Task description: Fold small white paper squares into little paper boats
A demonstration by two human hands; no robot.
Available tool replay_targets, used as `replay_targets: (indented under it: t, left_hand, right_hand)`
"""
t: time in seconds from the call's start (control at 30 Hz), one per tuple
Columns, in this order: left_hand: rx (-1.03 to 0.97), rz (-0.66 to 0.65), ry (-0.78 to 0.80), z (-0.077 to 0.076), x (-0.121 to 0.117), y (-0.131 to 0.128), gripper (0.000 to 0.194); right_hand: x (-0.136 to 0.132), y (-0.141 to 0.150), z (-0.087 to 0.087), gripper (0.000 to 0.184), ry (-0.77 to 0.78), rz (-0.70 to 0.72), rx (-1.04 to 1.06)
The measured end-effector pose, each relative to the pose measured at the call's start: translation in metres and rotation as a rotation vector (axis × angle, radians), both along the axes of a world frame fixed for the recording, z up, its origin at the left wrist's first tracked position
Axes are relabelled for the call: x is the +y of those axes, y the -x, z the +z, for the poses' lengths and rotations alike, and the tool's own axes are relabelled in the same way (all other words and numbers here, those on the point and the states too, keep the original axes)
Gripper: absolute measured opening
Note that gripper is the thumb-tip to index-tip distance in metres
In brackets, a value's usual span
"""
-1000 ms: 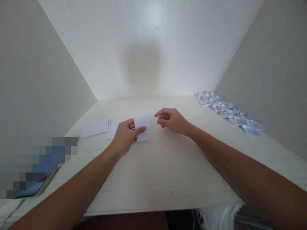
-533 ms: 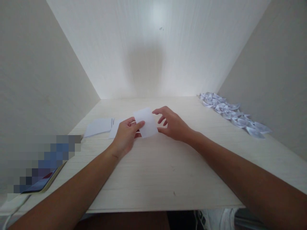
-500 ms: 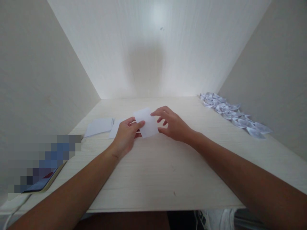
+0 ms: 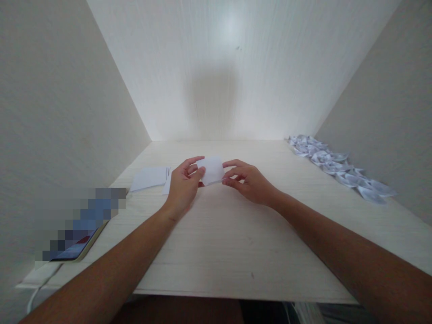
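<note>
A small white sheet of paper (image 4: 213,171) is held just above the table, between my two hands. My left hand (image 4: 185,180) grips its left side, thumb on top and fingers behind. At the right edge, my right hand (image 4: 248,180) pinches the near corner between thumb and fingers. The lower edge of the sheet looks slightly bent up or doubled. Left of my left hand lie more white paper sheets (image 4: 148,178), partly covered by that hand.
Folded white paper pieces (image 4: 334,164) lie in a long heap along the right wall. A phone (image 4: 76,247), partly blurred out, leans at the left with a white cable (image 4: 35,294) near it. Walls enclose the pale wooden table (image 4: 216,252) on three sides.
My right hand has closed on the paper's right edge, where its fingers were spread before. The paper's near edge has come up a little. The whole view has shifted slightly.
</note>
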State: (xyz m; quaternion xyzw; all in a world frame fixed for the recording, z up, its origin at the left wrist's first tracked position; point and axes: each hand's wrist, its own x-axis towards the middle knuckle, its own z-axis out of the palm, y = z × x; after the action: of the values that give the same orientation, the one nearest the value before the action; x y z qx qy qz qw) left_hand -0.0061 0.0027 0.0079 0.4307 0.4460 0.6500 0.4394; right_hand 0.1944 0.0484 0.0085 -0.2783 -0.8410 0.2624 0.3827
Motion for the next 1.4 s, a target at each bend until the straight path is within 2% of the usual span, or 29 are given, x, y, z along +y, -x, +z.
replay_targets:
  t: [0.37,0.53,0.8,1.03,1.17,1.3,1.4]
  left_hand:
    - [0.049,-0.161,-0.039,-0.005,-0.001,0.001,0.043]
    - [0.047,-0.169,-0.038,-0.003,-0.003,-0.001,0.043]
    - [0.174,-0.155,-0.08,0.003,-0.009,-0.006,0.056]
    - [0.205,-0.163,-0.082,-0.002,-0.007,-0.005,0.039]
    - [0.248,-0.152,-0.077,-0.002,-0.008,-0.005,0.029]
    - [0.19,-0.172,-0.047,-0.001,-0.008,-0.006,0.03]
    - [0.124,-0.119,-0.04,0.0,-0.009,-0.007,0.033]
  right_hand:
    - [-0.001,0.002,-0.002,0.024,0.158,-0.055,0.188]
    - [0.001,0.003,-0.002,0.037,0.202,-0.078,0.247]
    - [-0.004,0.005,0.003,0.044,0.215,-0.137,0.234]
    - [-0.007,0.007,0.003,0.034,0.239,-0.172,0.253]
    - [-0.011,0.009,0.005,0.035,0.261,-0.177,0.262]
    - [-0.014,0.01,0.007,0.036,0.283,-0.16,0.315]
    - [-0.014,0.012,0.008,0.043,0.326,-0.122,0.397]
